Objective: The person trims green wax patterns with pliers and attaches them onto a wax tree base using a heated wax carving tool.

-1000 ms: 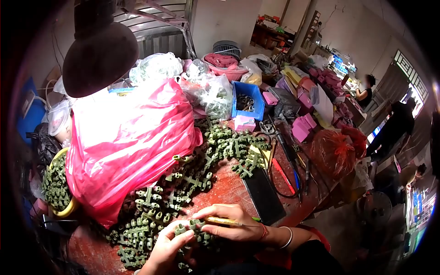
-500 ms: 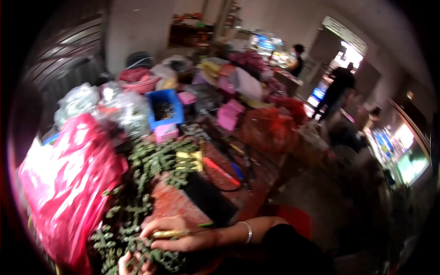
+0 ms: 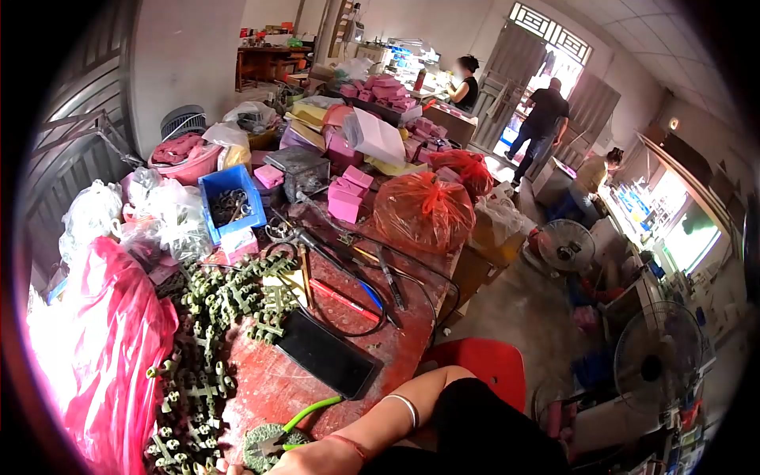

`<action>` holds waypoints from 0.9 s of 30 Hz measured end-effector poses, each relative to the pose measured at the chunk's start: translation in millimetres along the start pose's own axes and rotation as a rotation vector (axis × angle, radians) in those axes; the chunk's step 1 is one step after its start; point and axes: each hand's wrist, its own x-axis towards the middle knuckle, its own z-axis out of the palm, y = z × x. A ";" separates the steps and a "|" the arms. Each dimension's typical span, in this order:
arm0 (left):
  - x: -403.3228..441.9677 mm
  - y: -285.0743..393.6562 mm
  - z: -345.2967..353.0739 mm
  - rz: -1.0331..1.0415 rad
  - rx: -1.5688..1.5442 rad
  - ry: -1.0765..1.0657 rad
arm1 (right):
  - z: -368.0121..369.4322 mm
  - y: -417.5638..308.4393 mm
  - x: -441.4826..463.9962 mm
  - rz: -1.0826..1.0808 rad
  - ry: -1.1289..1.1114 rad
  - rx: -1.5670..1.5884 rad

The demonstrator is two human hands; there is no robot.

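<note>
At the bottom edge, my right hand [image 3: 313, 459] lies over part of the green-handled pliers [image 3: 315, 410]; its fingers are cut off by the frame. The pliers' head rests on a rough green lump [image 3: 260, 445]. Only a sliver of my left hand [image 3: 229, 469] shows at the lower edge, left of my right hand, and what it holds is hidden. Many green branched pieces [image 3: 202, 340] are heaped to the left of both hands. A black phone [image 3: 326, 354] lies on the red table [image 3: 257, 380] beyond my right wrist.
A pink plastic bag [image 3: 119, 356] covers the left side. Farther back are a blue bin [image 3: 231, 207], a red pen [image 3: 343, 300], cables, pink blocks [image 3: 346, 198] and a red bag [image 3: 423, 214]. A red stool [image 3: 483, 364] is at the right; people and fans are beyond.
The view has swung right and up, so the table items sit farther left and my hands are lower, mostly out of frame. The yellow tool in my right hand no longer shows; the pliers and green lump are now visible.
</note>
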 end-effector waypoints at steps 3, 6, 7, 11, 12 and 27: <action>3.5 -2.7 5.8 0.026 0.005 -0.006 | -0.7 1.6 -0.7 0.072 0.050 0.026; 5.0 -4.8 8.3 0.041 0.005 -0.011 | -2.6 0.9 -0.3 0.115 0.066 -0.059; 5.5 -5.6 8.9 0.044 0.006 -0.013 | -1.9 0.4 -0.8 0.170 0.063 -0.084; 6.7 -7.3 12.2 0.062 0.007 -0.017 | -0.2 7.1 -0.8 0.246 0.225 0.095; 7.3 -8.2 13.4 0.068 0.010 -0.019 | -3.1 6.9 3.1 0.228 0.263 0.079; 6.7 -11.4 21.5 0.114 -0.002 -0.036 | -17.8 3.1 9.1 0.275 0.457 0.105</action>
